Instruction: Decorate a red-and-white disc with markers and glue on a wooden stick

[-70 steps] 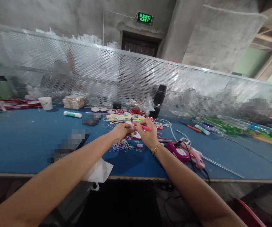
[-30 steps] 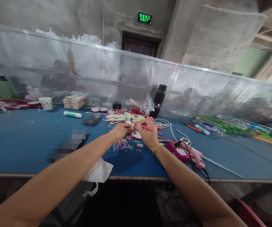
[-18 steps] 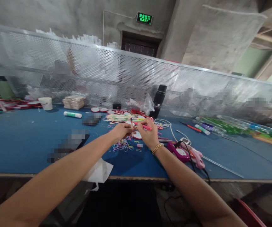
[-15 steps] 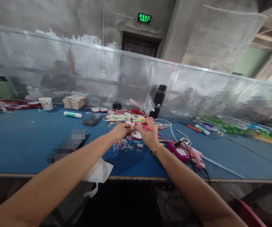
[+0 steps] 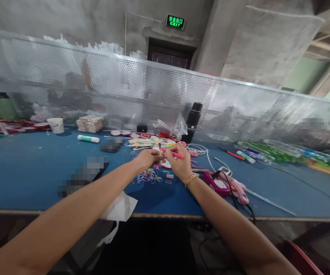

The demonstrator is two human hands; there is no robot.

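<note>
I see left hand (image 5: 148, 159) pinching thin stick (image 5: 160, 149), right hand (image 5: 180, 162) pinching pink pen (image 5: 177, 154), colored loops (image 5: 149, 176) on table (image 5: 170, 200).

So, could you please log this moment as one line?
Left hand: holding thin stick | Right hand: holding pink pen | Nearby: small colored loops

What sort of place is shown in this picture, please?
Probably a craft workshop, judging by the long blue worktable, what looks like a pink glue gun on it, and the lit exit sign behind.
</note>
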